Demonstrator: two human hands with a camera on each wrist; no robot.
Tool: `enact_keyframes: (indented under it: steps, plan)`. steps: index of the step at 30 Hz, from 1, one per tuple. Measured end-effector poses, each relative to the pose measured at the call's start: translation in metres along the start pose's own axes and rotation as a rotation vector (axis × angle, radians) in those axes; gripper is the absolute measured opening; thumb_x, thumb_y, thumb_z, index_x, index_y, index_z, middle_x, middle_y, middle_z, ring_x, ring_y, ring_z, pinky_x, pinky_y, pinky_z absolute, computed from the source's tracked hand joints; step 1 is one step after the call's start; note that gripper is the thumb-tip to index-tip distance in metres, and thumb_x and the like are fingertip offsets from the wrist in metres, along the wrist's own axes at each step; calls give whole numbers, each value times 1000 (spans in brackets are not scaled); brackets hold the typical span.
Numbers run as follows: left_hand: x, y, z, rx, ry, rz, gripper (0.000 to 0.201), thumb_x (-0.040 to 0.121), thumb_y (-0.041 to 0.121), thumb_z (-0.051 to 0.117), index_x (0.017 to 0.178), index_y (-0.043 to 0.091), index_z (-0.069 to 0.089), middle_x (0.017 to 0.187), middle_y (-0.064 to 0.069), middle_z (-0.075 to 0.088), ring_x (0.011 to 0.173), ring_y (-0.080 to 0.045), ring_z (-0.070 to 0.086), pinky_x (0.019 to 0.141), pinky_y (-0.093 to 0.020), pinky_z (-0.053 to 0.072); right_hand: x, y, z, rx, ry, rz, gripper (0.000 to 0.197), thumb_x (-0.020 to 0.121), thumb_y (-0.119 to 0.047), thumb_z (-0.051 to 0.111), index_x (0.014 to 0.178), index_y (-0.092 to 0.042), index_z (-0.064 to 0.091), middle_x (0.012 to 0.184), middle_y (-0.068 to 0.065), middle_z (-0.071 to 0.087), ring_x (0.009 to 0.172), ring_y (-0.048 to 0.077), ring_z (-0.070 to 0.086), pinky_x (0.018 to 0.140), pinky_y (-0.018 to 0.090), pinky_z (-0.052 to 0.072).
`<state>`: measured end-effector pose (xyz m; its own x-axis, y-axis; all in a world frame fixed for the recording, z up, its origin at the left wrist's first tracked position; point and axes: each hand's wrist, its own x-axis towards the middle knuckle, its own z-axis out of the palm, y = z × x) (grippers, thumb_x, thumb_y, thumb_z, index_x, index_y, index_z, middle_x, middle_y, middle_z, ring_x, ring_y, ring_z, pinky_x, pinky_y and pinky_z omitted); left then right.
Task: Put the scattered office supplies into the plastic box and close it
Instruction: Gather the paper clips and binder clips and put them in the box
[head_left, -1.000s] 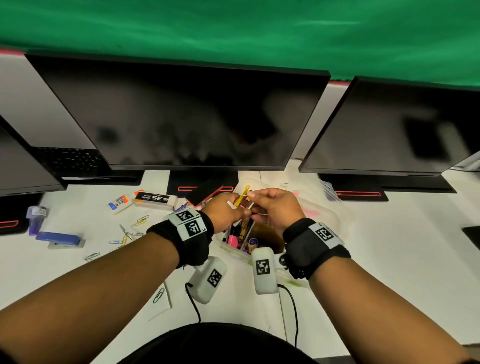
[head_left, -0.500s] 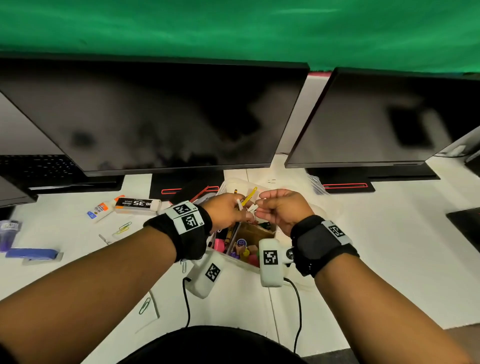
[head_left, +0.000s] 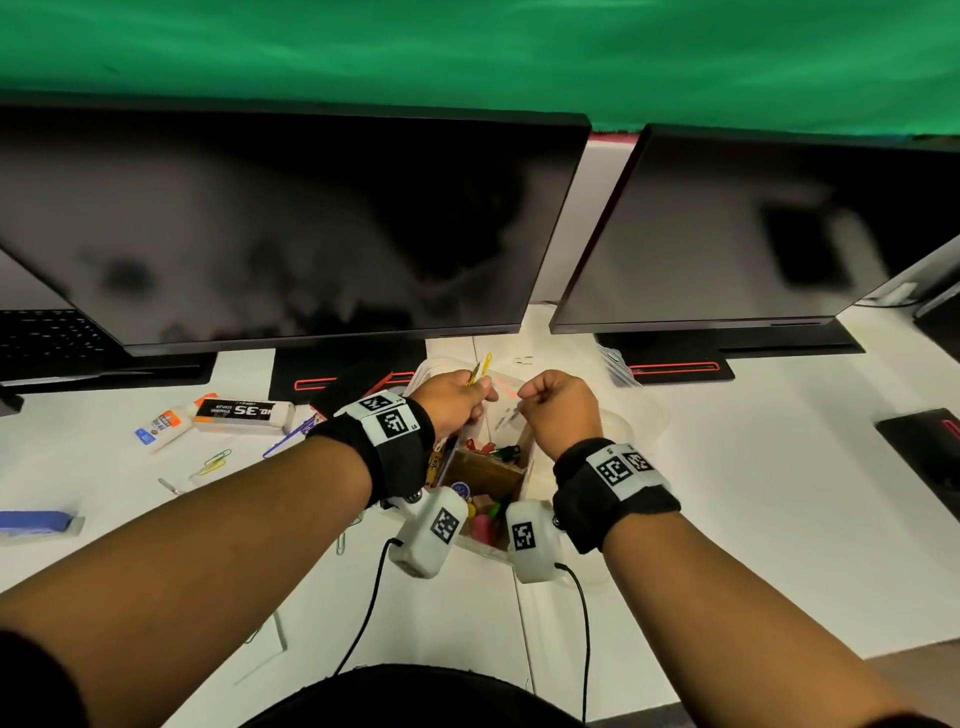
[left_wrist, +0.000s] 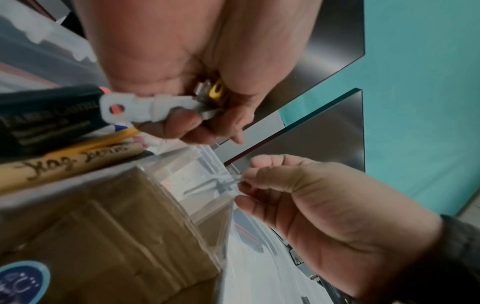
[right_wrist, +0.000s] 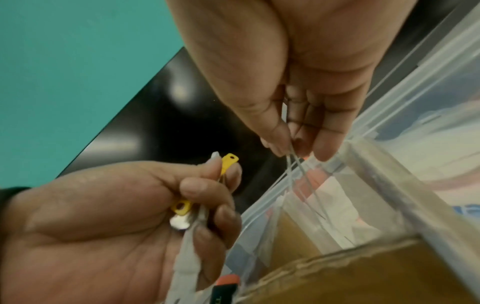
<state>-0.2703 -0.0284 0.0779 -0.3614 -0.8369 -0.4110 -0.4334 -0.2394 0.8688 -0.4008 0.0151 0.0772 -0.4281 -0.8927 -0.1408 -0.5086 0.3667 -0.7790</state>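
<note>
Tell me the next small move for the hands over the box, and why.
Probably let the right hand drop its thin clear pieces into the plastic box: it pinches them just above the open box, while the left hand grips a bundle of yellow and white clips to drop in afterwards.

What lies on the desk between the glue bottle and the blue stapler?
In the head view, paper clips lie on the white desk between glue bottle and blue stapler.
</note>
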Motion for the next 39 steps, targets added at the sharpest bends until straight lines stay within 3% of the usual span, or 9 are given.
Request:
enact_keyframes:
  steps: [5, 9, 14, 17, 26, 29, 34, 36, 39]
  plan:
    - [6, 9, 14, -157, 65, 87, 22, 99, 28, 41, 108, 15, 56, 77, 2, 50, 78, -15, 47, 75, -29, 40, 0, -3, -4, -29, -59, -33, 26, 81, 1, 61, 105, -9, 65, 92, -1, 58, 84, 14, 54, 77, 23, 42]
    - [10, 7, 18, -62, 3, 135, 16, 94, 24, 52, 110, 20, 53, 84, 6, 54, 86, -18, 52, 84, -32, 44, -1, -5, -8, -20, -66, -38, 31, 82, 3, 56, 110, -9, 61, 95, 1, 57, 88, 15, 54, 80, 25, 45]
    - [9, 0, 17, 26, -73, 78, 35, 90, 7, 58, 123, 14, 51, 127, -10, 57, 116, -20, 54, 103, -37, 45, 4, 6, -8, -105, -150, 36, 30, 82, 4, 54, 111, -2, 61, 93, 5, 58, 87, 18, 54, 83, 27, 46]
    - [10, -1, 12, 72, -97, 60, 45, 88, 0, 58, 129, 11, 47, 131, -11, 55, 117, -22, 55, 102, -36, 46, 4, 11, -4, -126, -176, 70, 29, 82, 3, 52, 108, -2, 62, 95, 11, 60, 88, 26, 58, 91, 37, 52]
    - [-6, -11, -22, 102, 6, 65, 37, 88, -9, 49, 121, 7, 56, 123, -15, 63, 113, -23, 60, 99, -33, 49, -5, 4, -4, -146, -266, 87, 22, 78, 5, 54, 84, -15, 61, 90, 9, 61, 86, 27, 59, 85, 39, 52]
    - [-21, -18, -45, 71, 45, 91, 32, 89, -8, 48, 116, 4, 58, 111, -11, 65, 99, -20, 62, 83, -30, 52, -19, -18, 0, -103, -307, 16, 28, 81, 5, 53, 73, -22, 59, 86, 6, 63, 80, 23, 60, 77, 35, 53]
    - [-50, -46, -103, 204, 114, 134, 18, 88, 3, 58, 103, 10, 64, 85, -6, 65, 74, -15, 59, 67, -25, 47, -60, -71, 37, -74, -431, -227, 17, 83, 1, 57, 86, -12, 68, 74, -6, 60, 66, 7, 54, 70, 22, 47]
    - [-61, -69, -130, 308, 132, 92, 20, 86, 1, 59, 102, 11, 65, 88, -7, 67, 77, -13, 59, 69, -24, 47, -76, -85, 65, -149, -497, -316, 13, 84, -5, 60, 92, -8, 69, 78, -5, 59, 70, 11, 56, 74, 26, 49]
    - [-82, -109, -166, 477, 119, 19, 22, 86, 1, 56, 106, 6, 65, 100, -8, 68, 85, -11, 58, 61, -2, 40, -97, -91, 115, -282, -621, -396, 18, 85, -10, 60, 101, -10, 67, 95, 2, 63, 87, 17, 59, 79, 27, 47]
